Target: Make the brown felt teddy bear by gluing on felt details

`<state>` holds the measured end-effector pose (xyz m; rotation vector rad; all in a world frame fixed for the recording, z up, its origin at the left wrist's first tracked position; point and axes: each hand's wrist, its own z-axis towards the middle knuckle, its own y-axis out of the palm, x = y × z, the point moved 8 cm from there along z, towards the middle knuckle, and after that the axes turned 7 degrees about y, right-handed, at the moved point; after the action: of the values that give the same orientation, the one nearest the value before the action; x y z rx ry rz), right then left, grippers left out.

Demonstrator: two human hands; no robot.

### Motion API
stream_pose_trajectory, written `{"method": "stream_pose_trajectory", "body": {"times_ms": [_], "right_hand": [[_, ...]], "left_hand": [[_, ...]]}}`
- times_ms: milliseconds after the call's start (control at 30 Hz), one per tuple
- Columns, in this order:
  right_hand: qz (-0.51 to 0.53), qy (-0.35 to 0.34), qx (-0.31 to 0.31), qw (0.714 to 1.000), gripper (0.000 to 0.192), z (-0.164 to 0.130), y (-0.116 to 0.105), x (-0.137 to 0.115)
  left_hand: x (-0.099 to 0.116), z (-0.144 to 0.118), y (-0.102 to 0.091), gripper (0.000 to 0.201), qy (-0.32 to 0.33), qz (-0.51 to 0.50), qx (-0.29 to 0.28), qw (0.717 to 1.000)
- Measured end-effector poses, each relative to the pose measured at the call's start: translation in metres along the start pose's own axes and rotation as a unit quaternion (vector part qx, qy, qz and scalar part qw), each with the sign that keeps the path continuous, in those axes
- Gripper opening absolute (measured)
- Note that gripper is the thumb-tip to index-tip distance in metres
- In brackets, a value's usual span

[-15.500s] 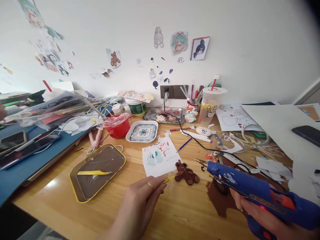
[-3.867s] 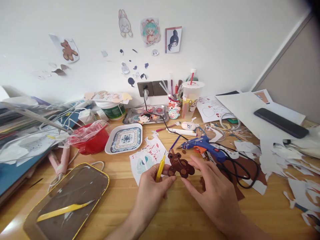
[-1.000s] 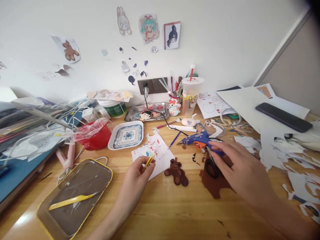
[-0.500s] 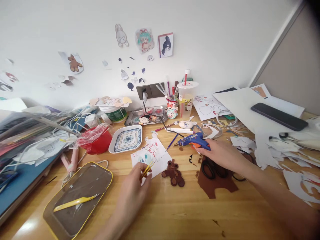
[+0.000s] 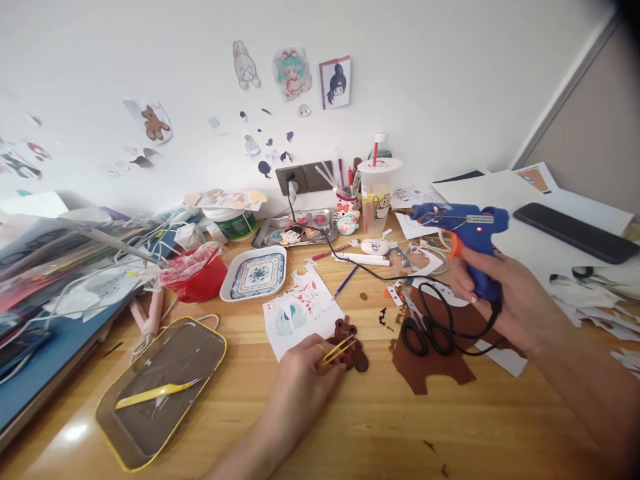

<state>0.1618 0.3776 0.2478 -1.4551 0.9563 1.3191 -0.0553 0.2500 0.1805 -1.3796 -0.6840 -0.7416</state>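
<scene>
My right hand grips a blue hot glue gun by its handle, lifted above the desk with the nozzle pointing left; its black cord loops down to the table. My left hand pinches yellow tweezers whose tips rest on a small brown felt bear lying flat on the wooden desk. A sheet of brown felt and black-handled scissors lie just right of the bear.
A yellow-rimmed brown tray with a yellow tool sits front left. A patterned dish, red bowl, printed cutout sheet, pens, a drink cup, paper scraps and a black phone crowd the back and right.
My right hand has picked the glue gun up off the desk and raised it to the right. My left hand has moved the tweezers right onto the felt bear.
</scene>
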Motion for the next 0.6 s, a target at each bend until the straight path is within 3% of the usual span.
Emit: {"method": "stream_pose_trajectory", "body": {"times_ms": [200,300,400,500,600], "right_hand": [[0.061,0.063,0.0,0.996,0.045,-0.004,-0.003,0.01],[0.09,0.087,0.003,0.992,0.04,-0.005,-0.002,0.016],[0.131,0.073,0.024,0.988,0.017,-0.008,-0.001,0.014],[0.166,0.077,-0.009,0.983,0.017,-0.012,0.011,0.012],[0.176,0.099,-0.058,0.978,0.015,-0.017,0.028,0.014]], "left_hand": [[0.013,-0.004,0.015,0.027,0.082,0.165,-0.057,0.981],[0.013,-0.004,0.015,0.027,0.086,0.162,-0.05,0.982],[0.001,0.0,0.0,0.014,-0.005,-0.024,0.015,1.0],[-0.017,0.004,-0.011,0.014,-0.151,-0.239,0.063,0.957],[-0.017,0.01,-0.018,0.024,-0.202,-0.318,0.065,0.924]]}}
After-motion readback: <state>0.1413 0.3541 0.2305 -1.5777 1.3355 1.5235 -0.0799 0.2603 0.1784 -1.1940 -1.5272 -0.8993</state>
